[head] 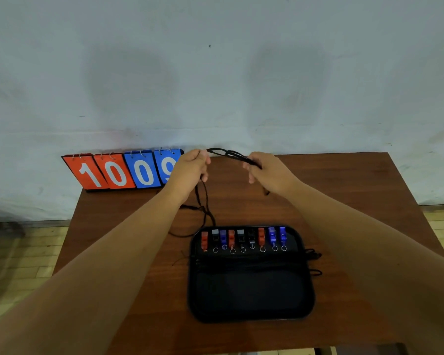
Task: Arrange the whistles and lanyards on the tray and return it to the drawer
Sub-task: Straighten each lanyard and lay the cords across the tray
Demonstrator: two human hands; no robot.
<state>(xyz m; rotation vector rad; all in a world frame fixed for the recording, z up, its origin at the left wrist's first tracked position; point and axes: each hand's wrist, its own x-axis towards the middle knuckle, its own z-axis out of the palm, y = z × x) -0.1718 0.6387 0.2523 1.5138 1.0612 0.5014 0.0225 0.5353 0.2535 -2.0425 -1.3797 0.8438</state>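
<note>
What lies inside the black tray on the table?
Nine whistles stand in a row along the far edge of the tray: three red, three black, three blue. Black lanyards seem to cross its middle, but black on black hides how many.

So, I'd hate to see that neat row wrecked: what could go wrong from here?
The black lanyards gripped between the left hand and right hand trail loose strands down beside the tray; pulling could snag the whistles out of line. The bunched strands may knot. The left hand is near the flip scoreboard and might bump it.
</note>
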